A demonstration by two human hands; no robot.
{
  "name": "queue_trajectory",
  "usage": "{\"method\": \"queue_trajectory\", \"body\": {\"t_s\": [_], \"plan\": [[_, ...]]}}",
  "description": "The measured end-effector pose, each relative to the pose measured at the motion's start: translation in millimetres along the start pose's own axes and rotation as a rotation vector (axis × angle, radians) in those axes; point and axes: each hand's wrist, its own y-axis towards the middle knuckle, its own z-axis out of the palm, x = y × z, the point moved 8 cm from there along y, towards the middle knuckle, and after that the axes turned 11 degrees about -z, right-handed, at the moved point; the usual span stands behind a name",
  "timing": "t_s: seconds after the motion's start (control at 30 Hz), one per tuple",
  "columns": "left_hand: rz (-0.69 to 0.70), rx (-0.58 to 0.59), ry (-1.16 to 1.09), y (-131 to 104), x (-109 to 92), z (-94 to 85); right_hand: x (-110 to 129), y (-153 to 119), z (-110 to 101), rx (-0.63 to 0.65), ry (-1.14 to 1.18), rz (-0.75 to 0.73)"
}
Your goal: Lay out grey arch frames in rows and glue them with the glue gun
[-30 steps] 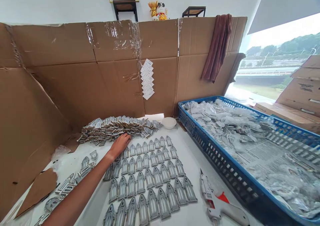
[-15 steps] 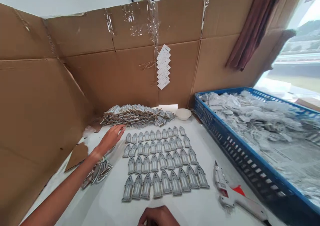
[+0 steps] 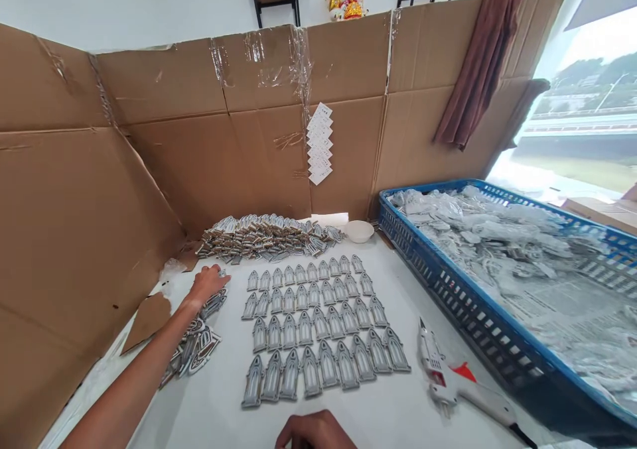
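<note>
My left hand (image 3: 208,283) reaches to the far end of a loose pile of flat grey metal pieces (image 3: 202,344) on the left of the table. Its fingers curl down over that end, and what lies under them is too hidden to name. At the bottom edge, my right hand (image 3: 316,430) rests as a loose fist, its fingertips out of sight. Before it, several grey arched window-shaped pieces (image 3: 312,372) lie flat in rows, tips pointing away from me. Behind the rows is a big heap of similar arched pieces (image 3: 263,237).
On the right lies a white glue gun (image 3: 448,379) with a red trigger. Beyond it stands a blue plastic crate (image 3: 438,263) holding bagged pieces. A white bowl (image 3: 359,231) sits by the back cardboard wall (image 3: 209,164). A cardboard scrap (image 3: 146,321) lies at left.
My left hand has moved from beside the big heap back and left onto the loose pile, its fingers curling down. The right hand stays in place. The camera view has tilted up slightly.
</note>
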Motion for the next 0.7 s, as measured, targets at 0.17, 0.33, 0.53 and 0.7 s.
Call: {"method": "queue_trajectory", "body": {"t_s": [0.17, 0.33, 0.53, 0.7], "plan": [[0.023, 0.013, -0.05, 2.6, 5.6, -6.1, 4.0, -2.1, -1.4, -0.025, 0.01, 0.01], [0.051, -0.035, -0.216, -8.3, 10.4, -21.9, 10.8, -5.3, -4.4, -0.053, -0.012, 0.017], [0.122, -0.009, -0.454, -40.0, 7.3, -27.4, 20.4, -8.8, -6.9, -0.039, -0.025, -0.022], [0.19, 0.086, -0.639, -96.4, 5.4, -18.5, 32.0, -17.1, -10.2, -0.097, -0.059, -0.052]]}}
